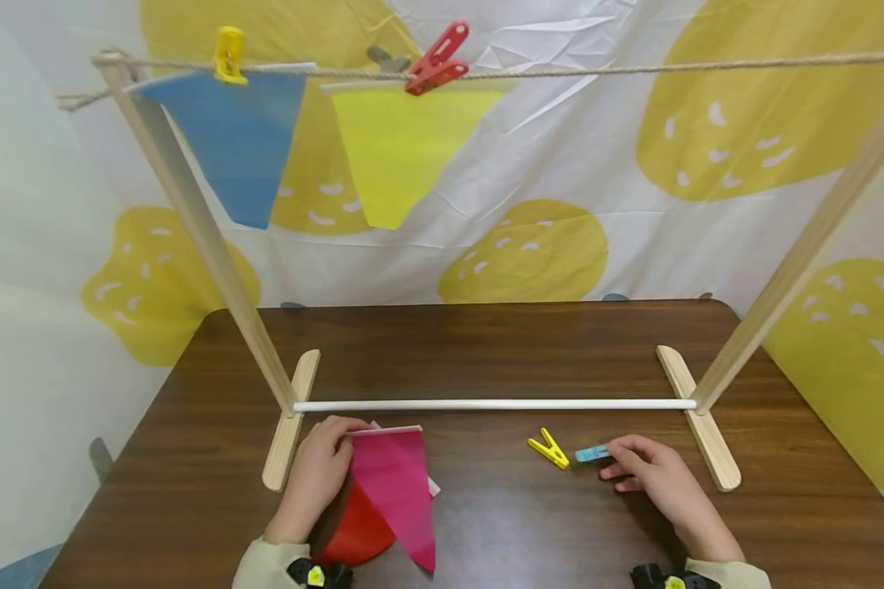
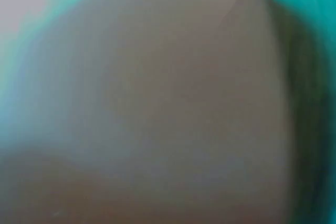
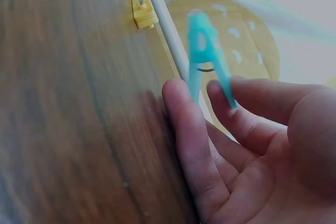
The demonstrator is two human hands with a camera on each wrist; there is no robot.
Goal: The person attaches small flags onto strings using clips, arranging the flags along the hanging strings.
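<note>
The right hand (image 1: 651, 477) is pinching a blue clothespin (image 1: 593, 453). Fingers curled, the left hand (image 1: 320, 466) is gripping a pink flag (image 1: 399, 483) on the left.

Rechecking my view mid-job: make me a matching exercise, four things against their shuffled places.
Things:
1. light-blue clothespin
2. pink pennant
3. red clothespin
4. blue pennant

Places:
A. on the rope, at the yellow pennant
B. in the right hand
C. hanging beneath a yellow clothespin
D. at the left hand's fingers, overlapping something red

Pairs: 1-B, 2-D, 3-A, 4-C
</note>
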